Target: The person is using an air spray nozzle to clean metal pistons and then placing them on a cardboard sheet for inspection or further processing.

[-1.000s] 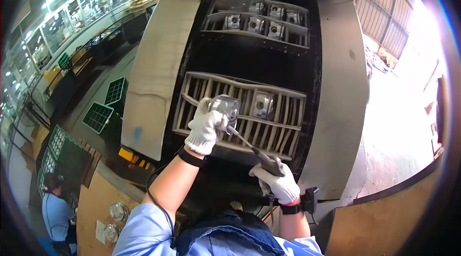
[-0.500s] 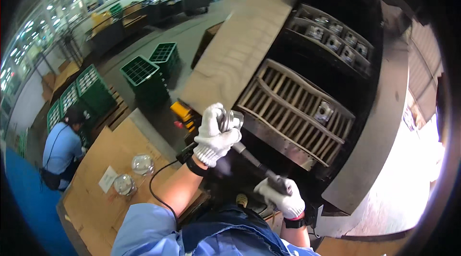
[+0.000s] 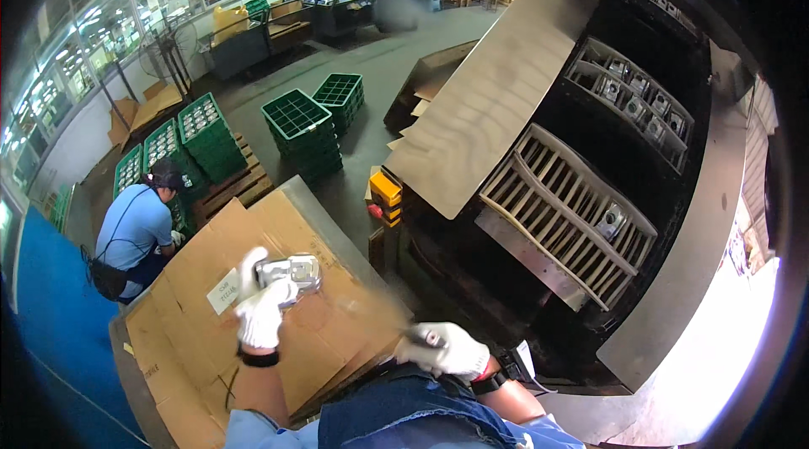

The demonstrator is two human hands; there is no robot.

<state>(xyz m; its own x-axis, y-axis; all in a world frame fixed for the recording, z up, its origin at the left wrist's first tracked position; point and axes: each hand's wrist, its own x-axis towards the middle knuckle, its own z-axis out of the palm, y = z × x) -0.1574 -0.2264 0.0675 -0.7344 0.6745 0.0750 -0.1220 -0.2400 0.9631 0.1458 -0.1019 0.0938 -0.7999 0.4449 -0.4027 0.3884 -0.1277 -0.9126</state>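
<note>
My left hand [image 3: 261,312], in a white glove, holds a shiny metal casting [image 3: 289,270] above the cardboard-covered table [image 3: 202,348]. Low at my waist, my gloved right hand [image 3: 442,350] is closed around the handle of a thin, blurred tool [image 3: 425,337]. To the right, the slatted metal rack [image 3: 565,213] inside the dark machine carries one similar metal part [image 3: 613,221]. A second rack [image 3: 632,95] higher up holds several parts.
A large grey metal panel [image 3: 497,95] leans over the machine. Green crates [image 3: 303,125] are stacked on the floor and on a wooden pallet [image 3: 240,188]. A person in a blue shirt [image 3: 135,230] crouches at the left. A yellow box [image 3: 385,192] sits by the machine.
My view has swung left from the machine to the table. My left hand has carried the metal casting away from the rack and down over the cardboard; my right hand stays low with the tool.
</note>
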